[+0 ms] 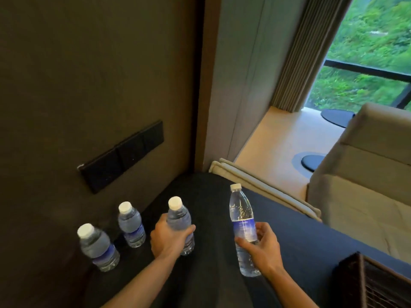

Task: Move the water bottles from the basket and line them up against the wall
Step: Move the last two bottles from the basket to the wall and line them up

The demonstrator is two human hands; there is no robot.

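Two clear water bottles with white caps and blue labels stand upright on the dark counter [211, 196] close to the brown wall [89, 74]: one nearest me [96, 246] and one behind it [131, 225]. My left hand [166, 237] is closed around a third bottle [179, 215], upright, its base at the counter beside the second one. My right hand [261, 243] grips a fourth bottle [241, 213] by its lower half, held above the counter and tilted slightly. The dark woven basket [364, 283] shows at the bottom right corner; its inside is mostly out of view.
A black switch panel [121, 155] is fixed to the wall above the bottles. Past the counter's right edge lie a folded pale cloth [255, 183], a beige upholstered seat [367, 174], the floor, a curtain and a window.
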